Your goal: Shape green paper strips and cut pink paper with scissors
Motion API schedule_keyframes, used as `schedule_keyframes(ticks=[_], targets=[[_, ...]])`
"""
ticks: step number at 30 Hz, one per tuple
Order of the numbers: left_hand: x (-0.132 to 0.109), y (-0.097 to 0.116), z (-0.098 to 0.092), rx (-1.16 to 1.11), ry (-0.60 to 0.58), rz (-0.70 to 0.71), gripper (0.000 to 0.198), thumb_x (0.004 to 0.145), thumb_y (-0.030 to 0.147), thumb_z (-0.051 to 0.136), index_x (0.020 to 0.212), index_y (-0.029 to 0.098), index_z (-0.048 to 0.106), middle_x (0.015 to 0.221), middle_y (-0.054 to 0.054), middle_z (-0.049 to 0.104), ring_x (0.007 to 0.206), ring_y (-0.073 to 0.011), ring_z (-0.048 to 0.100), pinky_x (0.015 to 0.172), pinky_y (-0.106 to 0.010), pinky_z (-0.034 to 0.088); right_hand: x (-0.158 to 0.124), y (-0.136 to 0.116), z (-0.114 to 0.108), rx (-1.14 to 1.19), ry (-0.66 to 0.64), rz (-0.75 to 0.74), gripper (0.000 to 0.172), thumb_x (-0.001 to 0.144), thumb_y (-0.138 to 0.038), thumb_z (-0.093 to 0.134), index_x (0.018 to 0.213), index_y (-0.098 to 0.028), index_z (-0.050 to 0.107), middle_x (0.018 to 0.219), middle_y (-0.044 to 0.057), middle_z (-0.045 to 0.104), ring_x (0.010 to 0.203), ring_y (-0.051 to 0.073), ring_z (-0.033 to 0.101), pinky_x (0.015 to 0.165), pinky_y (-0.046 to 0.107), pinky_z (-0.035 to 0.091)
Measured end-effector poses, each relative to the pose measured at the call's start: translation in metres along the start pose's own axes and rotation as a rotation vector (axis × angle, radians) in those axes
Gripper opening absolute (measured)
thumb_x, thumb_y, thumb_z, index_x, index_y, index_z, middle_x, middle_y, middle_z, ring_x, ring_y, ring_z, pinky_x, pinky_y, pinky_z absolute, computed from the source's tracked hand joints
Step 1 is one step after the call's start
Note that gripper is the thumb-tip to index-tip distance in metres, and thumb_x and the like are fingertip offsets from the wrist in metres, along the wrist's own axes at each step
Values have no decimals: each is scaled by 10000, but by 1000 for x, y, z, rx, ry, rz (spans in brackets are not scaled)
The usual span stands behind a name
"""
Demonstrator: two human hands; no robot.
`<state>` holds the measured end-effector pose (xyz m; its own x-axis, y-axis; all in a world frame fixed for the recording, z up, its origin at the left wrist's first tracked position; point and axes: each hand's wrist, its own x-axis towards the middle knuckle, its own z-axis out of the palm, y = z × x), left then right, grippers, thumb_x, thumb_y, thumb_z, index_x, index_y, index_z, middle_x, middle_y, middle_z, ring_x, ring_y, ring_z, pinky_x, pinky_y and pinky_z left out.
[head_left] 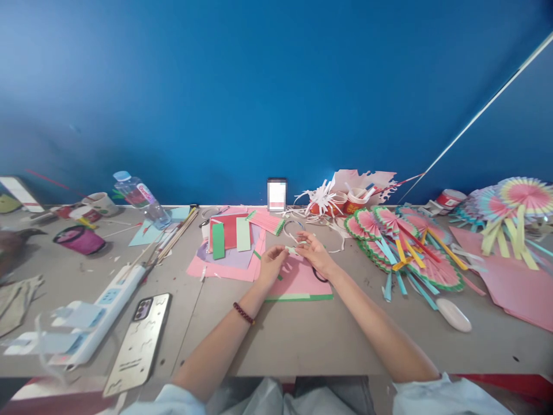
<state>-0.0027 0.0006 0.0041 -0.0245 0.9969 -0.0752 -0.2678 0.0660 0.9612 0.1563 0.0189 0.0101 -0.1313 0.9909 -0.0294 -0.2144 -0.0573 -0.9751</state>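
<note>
A small pale green piece of paper point(292, 250) is held just above the far part of the pink sheet point(310, 281), between the two hands. The left hand point(272, 263) pinches its left end between thumb and forefinger, and the right hand point(314, 253) grips its right end with the fingertips together, the other fingers loosely bent; how tightly either presses, I cannot tell. A green border point(298, 297) runs along the near edge of the pink sheet. Just left of the sheet is a pile of coloured paper, with a red piece point(232, 223), a darker green strip point(218, 241) and a wider pale strip point(243, 234) on top. Beyond the sheet, a pleated pink strip point(266, 222) lies on the far edge of that pile, and a small screen point(277, 195) stands upright by the blue wall point(276, 86). To the sheet's right lie overlapping pleated paper fans point(389, 222) and a white oval object point(453, 314). Well to its left are thin sticks point(178, 235), a tilted clear bottle point(140, 196), a white power strip point(113, 297) and a phone point(140, 340), lying face down.
</note>
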Motion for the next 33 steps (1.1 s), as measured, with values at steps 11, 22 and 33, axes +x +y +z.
schedule_keyframes(ticks=[11, 22, 33], targets=[[0, -5, -3, 30, 76, 18, 449, 594, 540, 831, 755, 148, 685, 636, -23, 662, 416, -99, 554, 377, -200, 418, -12, -16, 8, -461, 152, -209, 279, 726, -468, 713, 773, -194, 736, 852, 55, 731, 909, 228, 589, 933, 384, 418], [-4, -8, -1, 120, 85, 86, 323, 657, 444, 802, 760, 150, 717, 740, -74, 701, 514, -136, 598, 422, -230, 460, -15, -20, 16, -480, 79, -105, 284, 689, -466, 684, 702, -183, 673, 718, 17, 660, 759, 183, 549, 792, 319, 409], [-5, -4, -1, 230, 53, 176, 184, 706, 354, 728, 712, 171, 737, 758, -66, 722, 625, -154, 625, 538, -247, 496, -14, -15, 14, -419, 75, -25, 315, 660, -488, 724, 712, -181, 678, 685, -9, 634, 670, 148, 493, 707, 293, 378]])
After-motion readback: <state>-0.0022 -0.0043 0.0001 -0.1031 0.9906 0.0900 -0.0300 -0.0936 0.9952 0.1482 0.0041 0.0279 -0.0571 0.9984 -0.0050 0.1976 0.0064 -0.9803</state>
